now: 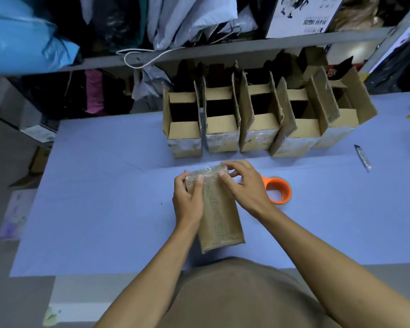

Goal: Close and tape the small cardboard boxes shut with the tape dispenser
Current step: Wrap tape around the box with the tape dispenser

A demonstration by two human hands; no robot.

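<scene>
The left hand [187,197] is holding the left side of the box [219,209] that is lying in the middle of the table [92,185], with the thumb lying along the top and the other fingers curled around the edge. The right hand [243,185] is pressing on the far end of this box, with its fingertips bent down on shiny tape there, so I am judging that this box is closed and its tape is being smoothed. The dispenser [278,190] is lying just beside the right hand, not in use. Behind, five open boxes [258,119] are standing in a row with their flaps up, so most of the work is remaining. A knife [363,158] is lying far right
</scene>
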